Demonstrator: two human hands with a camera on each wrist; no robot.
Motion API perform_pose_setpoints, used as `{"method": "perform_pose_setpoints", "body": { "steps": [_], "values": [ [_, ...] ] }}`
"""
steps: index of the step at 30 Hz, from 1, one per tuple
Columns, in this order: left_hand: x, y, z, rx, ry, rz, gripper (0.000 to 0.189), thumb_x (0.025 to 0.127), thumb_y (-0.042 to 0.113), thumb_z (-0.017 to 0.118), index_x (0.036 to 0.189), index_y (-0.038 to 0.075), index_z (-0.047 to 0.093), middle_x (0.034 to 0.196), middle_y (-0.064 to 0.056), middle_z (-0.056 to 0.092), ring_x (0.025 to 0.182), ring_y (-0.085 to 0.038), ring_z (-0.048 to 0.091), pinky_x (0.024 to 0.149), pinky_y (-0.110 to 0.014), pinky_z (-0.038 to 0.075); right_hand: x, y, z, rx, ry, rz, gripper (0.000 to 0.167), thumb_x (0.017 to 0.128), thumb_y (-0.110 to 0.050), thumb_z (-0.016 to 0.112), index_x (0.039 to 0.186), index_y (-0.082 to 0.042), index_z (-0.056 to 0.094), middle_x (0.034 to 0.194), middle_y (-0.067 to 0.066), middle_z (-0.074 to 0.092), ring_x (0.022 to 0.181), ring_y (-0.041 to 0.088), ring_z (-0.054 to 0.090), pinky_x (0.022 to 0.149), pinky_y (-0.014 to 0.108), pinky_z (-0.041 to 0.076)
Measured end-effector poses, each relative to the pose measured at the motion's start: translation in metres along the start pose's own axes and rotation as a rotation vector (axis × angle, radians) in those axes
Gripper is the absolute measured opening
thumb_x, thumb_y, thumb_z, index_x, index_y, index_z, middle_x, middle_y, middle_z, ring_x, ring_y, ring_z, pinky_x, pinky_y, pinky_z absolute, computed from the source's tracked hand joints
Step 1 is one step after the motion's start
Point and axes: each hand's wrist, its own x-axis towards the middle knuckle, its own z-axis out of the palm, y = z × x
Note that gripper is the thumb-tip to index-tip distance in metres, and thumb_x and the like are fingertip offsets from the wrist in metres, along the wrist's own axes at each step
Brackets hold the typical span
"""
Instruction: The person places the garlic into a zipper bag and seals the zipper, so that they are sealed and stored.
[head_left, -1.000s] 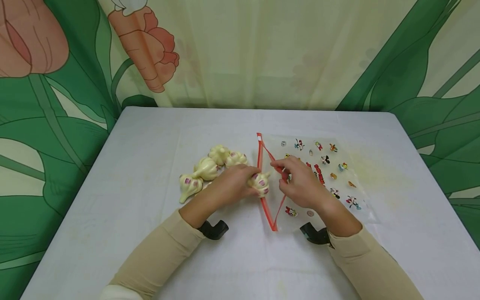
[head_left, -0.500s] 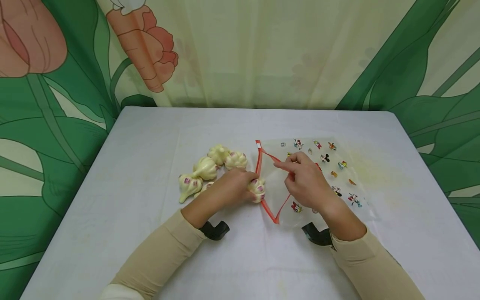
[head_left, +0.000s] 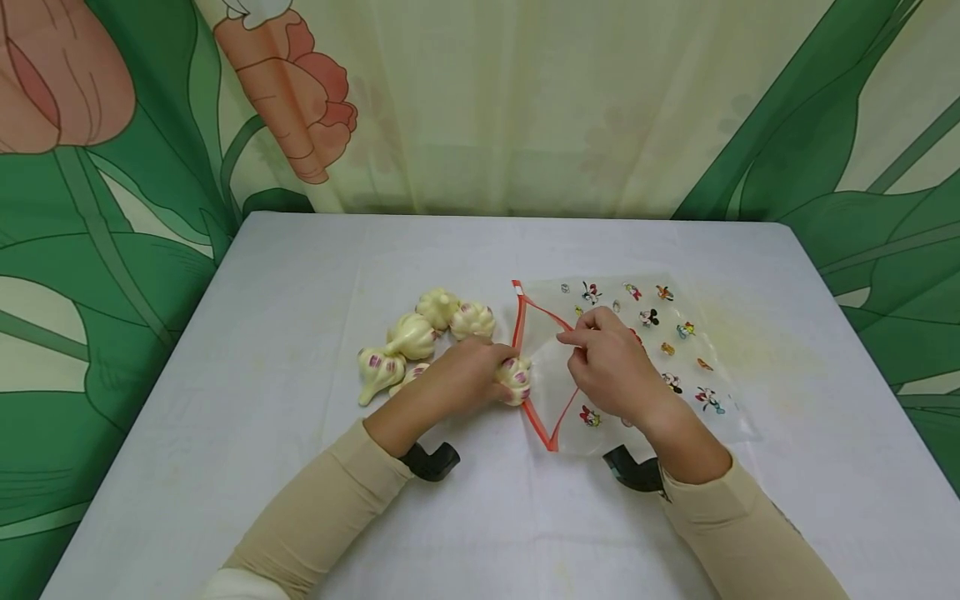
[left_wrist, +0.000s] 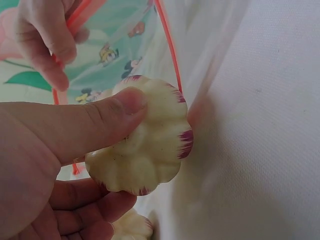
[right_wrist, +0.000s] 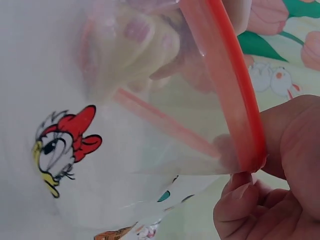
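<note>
A garlic bulb (head_left: 516, 383), cream with purple streaks, is gripped by my left hand (head_left: 472, 373) at the mouth of a clear zip bag (head_left: 690, 358). In the left wrist view the thumb (left_wrist: 100, 117) presses on top of the bulb, with curled fingers below it. My right hand (head_left: 617, 367) pinches the upper red edge (right_wrist: 235, 90) of the bag between thumb and fingers, lifting it so the mouth gapes toward the bulb. Through the film in the right wrist view, the bulb and left fingers show blurred.
Several more garlic bulbs (head_left: 411, 336) lie clustered left of the bag, one partly behind the left forearm. A white cloth covers the table (head_left: 480, 517). A patterned curtain (head_left: 480, 108) hangs behind its far edge.
My left hand has lowered the garlic bulb slightly toward me. My right hand has drawn the bag's upper edge a little to the right, and the mouth stands wider.
</note>
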Motion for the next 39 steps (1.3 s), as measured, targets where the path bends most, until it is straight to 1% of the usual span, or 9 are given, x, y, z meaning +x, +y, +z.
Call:
{"method": "perform_pose_setpoints", "body": {
  "steps": [3, 9, 14, 17, 22, 26, 34, 37, 39],
  "values": [
    [0.0, 0.0, 0.0, -0.002, 0.001, -0.002, 0.055, 0.085, 0.023, 0.082, 0.133, 0.006, 0.063, 0.12, -0.011, 0.065, 0.109, -0.027, 0.059, 0.092, -0.038, 0.048, -0.001, -0.001, -0.001, -0.009, 0.007, 0.024, 0.032, 0.09, 0.003, 0.054, 0.117, 0.004, 0.072, 0.107, 0.014, 0.051, 0.096, 0.026, 0.048, 0.072, 0.037, 0.048],
    [0.0, -0.001, 0.001, -0.009, 0.01, 0.02, 0.055, 0.085, 0.021, 0.083, 0.134, 0.006, 0.063, 0.12, -0.011, 0.066, 0.11, -0.028, 0.058, 0.092, -0.038, 0.048, -0.002, 0.001, -0.004, 0.011, 0.048, 0.043, 0.032, 0.089, 0.0, 0.054, 0.117, 0.001, 0.07, 0.107, 0.014, 0.05, 0.091, 0.024, 0.047, 0.068, 0.037, 0.046],
    [-0.001, -0.001, 0.0, 0.005, 0.015, 0.032, 0.054, 0.085, 0.021, 0.083, 0.133, 0.005, 0.063, 0.119, -0.012, 0.066, 0.11, -0.03, 0.058, 0.093, -0.039, 0.047, -0.003, 0.001, -0.006, 0.002, 0.062, 0.063, 0.036, 0.087, 0.0, 0.053, 0.12, 0.004, 0.066, 0.111, 0.017, 0.046, 0.097, 0.028, 0.046, 0.069, 0.039, 0.045],
    [-0.002, 0.0, 0.0, 0.016, 0.015, 0.029, 0.054, 0.085, 0.021, 0.083, 0.132, 0.005, 0.064, 0.118, -0.011, 0.066, 0.11, -0.03, 0.058, 0.093, -0.039, 0.047, -0.004, 0.001, -0.006, 0.002, 0.077, 0.055, 0.038, 0.086, 0.0, 0.053, 0.122, 0.004, 0.065, 0.112, 0.017, 0.046, 0.098, 0.027, 0.046, 0.071, 0.039, 0.045],
    [-0.003, 0.001, 0.002, 0.026, 0.029, 0.041, 0.051, 0.085, 0.019, 0.082, 0.131, 0.005, 0.064, 0.118, -0.013, 0.064, 0.111, -0.031, 0.057, 0.094, -0.04, 0.047, -0.006, 0.003, -0.002, 0.042, 0.139, 0.004, 0.037, 0.085, 0.002, 0.057, 0.12, 0.003, 0.067, 0.106, 0.015, 0.049, 0.088, 0.023, 0.049, 0.069, 0.039, 0.045],
    [-0.004, 0.002, 0.003, 0.023, 0.063, 0.083, 0.049, 0.086, 0.015, 0.081, 0.13, 0.005, 0.063, 0.118, -0.015, 0.062, 0.111, -0.032, 0.057, 0.095, -0.041, 0.047, -0.008, 0.005, 0.002, 0.069, 0.182, -0.04, 0.036, 0.083, 0.003, 0.058, 0.118, 0.001, 0.068, 0.1, 0.013, 0.05, 0.081, 0.02, 0.05, 0.068, 0.038, 0.045],
    [0.003, 0.009, 0.001, 0.017, 0.198, 0.166, 0.044, 0.088, 0.016, 0.078, 0.127, 0.004, 0.062, 0.116, -0.012, 0.065, 0.107, -0.027, 0.061, 0.092, -0.038, 0.048, -0.008, 0.005, 0.005, 0.088, 0.21, -0.059, 0.034, 0.083, 0.003, 0.059, 0.116, 0.001, 0.069, 0.098, 0.012, 0.051, 0.074, 0.018, 0.051, 0.066, 0.037, 0.045],
    [0.008, 0.013, 0.002, 0.016, 0.207, 0.15, 0.046, 0.088, 0.017, 0.075, 0.13, 0.005, 0.061, 0.117, -0.011, 0.066, 0.109, -0.026, 0.061, 0.093, -0.037, 0.048, -0.008, 0.004, 0.005, 0.099, 0.22, -0.069, 0.035, 0.083, 0.003, 0.058, 0.116, 0.001, 0.069, 0.098, 0.013, 0.052, 0.073, 0.018, 0.05, 0.066, 0.036, 0.045],
    [0.011, 0.016, 0.004, -0.016, 0.202, 0.12, 0.049, 0.089, 0.019, 0.074, 0.133, 0.005, 0.058, 0.12, -0.011, 0.066, 0.11, -0.025, 0.061, 0.093, -0.037, 0.048, -0.008, 0.004, 0.006, 0.108, 0.23, -0.079, 0.035, 0.083, 0.004, 0.059, 0.116, 0.001, 0.07, 0.099, 0.014, 0.052, 0.072, 0.017, 0.05, 0.065, 0.035, 0.046]
  ]
}}
